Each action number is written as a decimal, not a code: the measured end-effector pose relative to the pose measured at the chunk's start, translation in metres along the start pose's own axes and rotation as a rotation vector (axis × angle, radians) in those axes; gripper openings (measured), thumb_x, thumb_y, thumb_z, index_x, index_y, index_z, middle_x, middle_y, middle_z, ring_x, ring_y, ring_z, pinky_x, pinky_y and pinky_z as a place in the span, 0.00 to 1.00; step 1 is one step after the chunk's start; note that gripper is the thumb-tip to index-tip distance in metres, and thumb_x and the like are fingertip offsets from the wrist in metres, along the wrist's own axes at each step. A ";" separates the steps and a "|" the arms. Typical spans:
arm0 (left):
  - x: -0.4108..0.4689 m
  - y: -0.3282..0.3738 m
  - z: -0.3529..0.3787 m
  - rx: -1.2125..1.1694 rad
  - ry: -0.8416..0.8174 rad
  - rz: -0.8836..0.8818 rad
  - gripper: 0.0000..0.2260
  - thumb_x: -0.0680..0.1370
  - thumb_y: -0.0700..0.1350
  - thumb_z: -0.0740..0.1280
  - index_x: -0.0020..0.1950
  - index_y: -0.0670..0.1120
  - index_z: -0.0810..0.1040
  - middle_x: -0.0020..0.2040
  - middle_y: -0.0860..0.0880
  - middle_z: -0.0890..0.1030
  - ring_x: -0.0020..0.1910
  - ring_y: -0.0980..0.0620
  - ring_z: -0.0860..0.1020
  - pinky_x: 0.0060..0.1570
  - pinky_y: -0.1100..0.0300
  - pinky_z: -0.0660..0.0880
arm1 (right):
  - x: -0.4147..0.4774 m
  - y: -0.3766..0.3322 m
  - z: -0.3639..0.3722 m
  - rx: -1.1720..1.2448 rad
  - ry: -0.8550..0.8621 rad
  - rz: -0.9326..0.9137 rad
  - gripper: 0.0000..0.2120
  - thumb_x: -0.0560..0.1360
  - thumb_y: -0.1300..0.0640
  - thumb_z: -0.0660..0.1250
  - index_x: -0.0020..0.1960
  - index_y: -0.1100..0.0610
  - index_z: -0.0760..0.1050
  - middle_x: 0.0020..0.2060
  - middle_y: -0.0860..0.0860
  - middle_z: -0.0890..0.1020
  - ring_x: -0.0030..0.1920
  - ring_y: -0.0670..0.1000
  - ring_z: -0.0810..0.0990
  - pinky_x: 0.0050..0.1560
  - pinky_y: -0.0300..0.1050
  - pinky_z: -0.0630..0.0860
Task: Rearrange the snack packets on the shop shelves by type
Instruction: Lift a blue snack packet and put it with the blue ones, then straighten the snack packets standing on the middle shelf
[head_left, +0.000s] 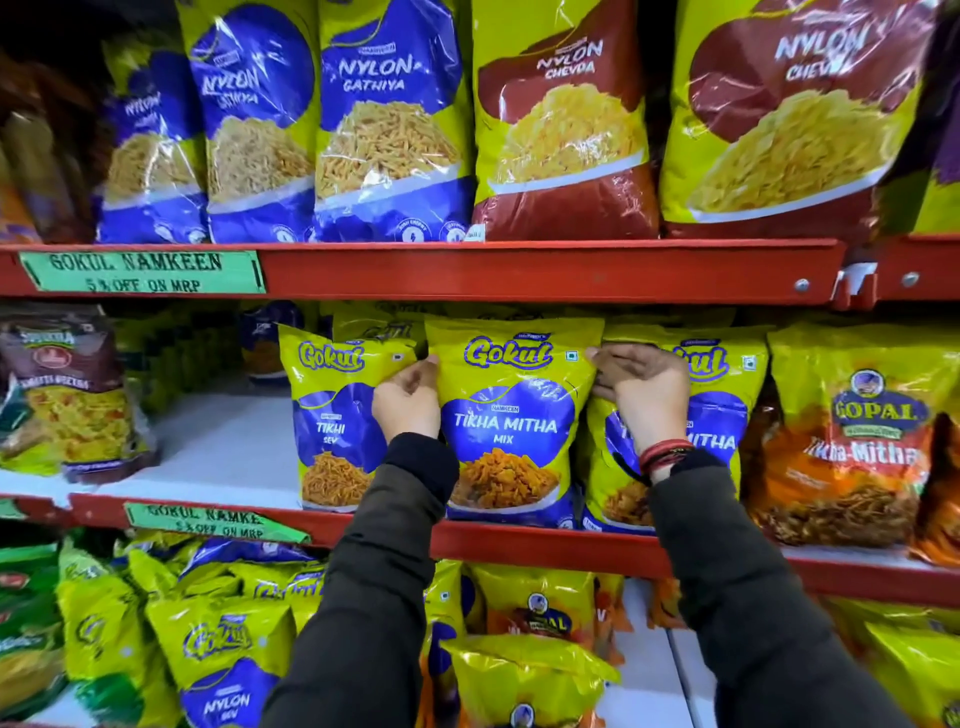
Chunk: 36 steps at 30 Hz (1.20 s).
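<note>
Gripping the Tikha Mitha Mix packet (511, 415) by its upper side edges: left hand (408, 397) and right hand (641, 387) both curled on. Probably light, crinkly, slippery film.

Three red metal shelf rails (519, 270) run left to right across the view, one above another; the middle shelf's white board (218, 447) lies bare on the left. Green handwritten labels (143, 270) are stuck on the upper and middle rails; the far top-left corner is dark.
</note>
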<state>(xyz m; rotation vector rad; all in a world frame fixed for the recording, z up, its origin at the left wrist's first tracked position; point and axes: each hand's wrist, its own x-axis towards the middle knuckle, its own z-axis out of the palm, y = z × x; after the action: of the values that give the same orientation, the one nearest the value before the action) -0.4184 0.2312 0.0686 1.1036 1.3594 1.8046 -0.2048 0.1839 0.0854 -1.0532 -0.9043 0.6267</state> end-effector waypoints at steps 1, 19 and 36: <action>0.000 0.000 0.002 0.026 0.007 0.011 0.13 0.77 0.48 0.69 0.54 0.40 0.84 0.42 0.42 0.82 0.42 0.50 0.75 0.49 0.62 0.71 | 0.004 0.003 0.002 -0.011 0.015 -0.001 0.03 0.74 0.63 0.74 0.44 0.60 0.81 0.46 0.66 0.85 0.41 0.58 0.83 0.37 0.39 0.83; -0.064 -0.062 0.004 0.829 -0.230 0.817 0.25 0.81 0.49 0.50 0.79 0.49 0.55 0.81 0.50 0.54 0.81 0.45 0.48 0.78 0.40 0.51 | -0.053 0.062 0.019 -1.183 -0.163 -0.779 0.29 0.83 0.48 0.53 0.82 0.53 0.51 0.83 0.50 0.51 0.83 0.56 0.45 0.82 0.61 0.47; -0.130 -0.012 0.063 0.823 -0.213 0.869 0.27 0.80 0.53 0.54 0.79 0.50 0.56 0.81 0.49 0.52 0.81 0.47 0.48 0.79 0.43 0.44 | -0.048 0.015 -0.075 -1.186 0.040 -0.724 0.30 0.83 0.41 0.50 0.81 0.54 0.57 0.83 0.52 0.53 0.83 0.56 0.46 0.81 0.64 0.45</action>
<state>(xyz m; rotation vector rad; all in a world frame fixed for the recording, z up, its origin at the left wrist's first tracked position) -0.3029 0.1518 0.0323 2.5503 1.6701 1.5361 -0.1641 0.1170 0.0409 -1.5971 -1.5593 -0.6479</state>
